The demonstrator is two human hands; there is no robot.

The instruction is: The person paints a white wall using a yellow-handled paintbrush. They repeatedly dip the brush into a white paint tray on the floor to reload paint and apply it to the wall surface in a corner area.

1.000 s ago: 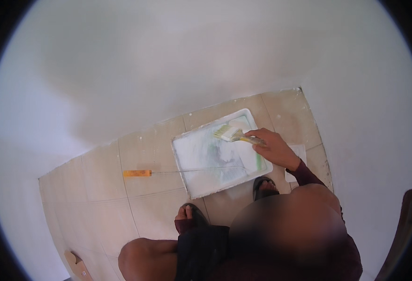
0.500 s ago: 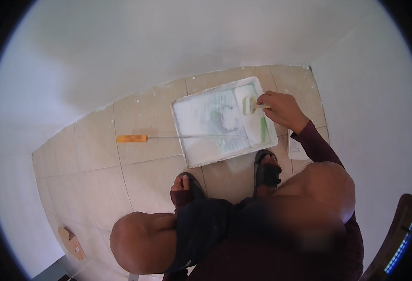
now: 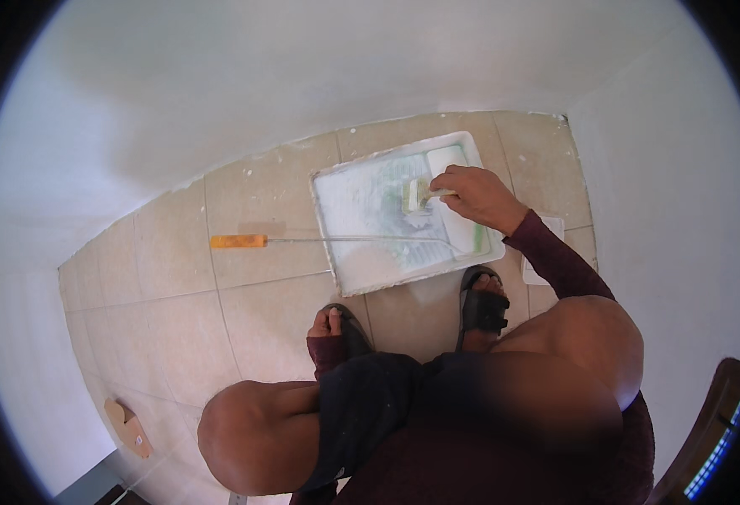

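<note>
I squat over a white paint tray (image 3: pixel 326 225) on the beige tiled floor. My right hand (image 3: pixel 481 199) grips the handle of a small paint roller (image 3: pixel 412 195), whose pale sleeve lies on the ribbed part of the tray. A long roller with an orange grip (image 3: pixel 238 241) rests across the tray, its thin rod pointing left over the tiles. My left hand (image 3: pixel 329 323), in a dark red cuff, hangs by my left sandal with the fingers together; I cannot tell whether anything is in it.
White walls close in behind the tray and on the right. A white sheet (image 3: pixel 548 251) lies on the floor beside my right sandal (image 3: pixel 481 301). A small wooden piece (image 3: pixel 127 427) sits at the lower left, dark furniture (image 3: pixel 715 425) at the lower right.
My right hand has drawn the small roller from the tray's right end toward its middle. My head has shifted, so the tray sits further right and higher in view.
</note>
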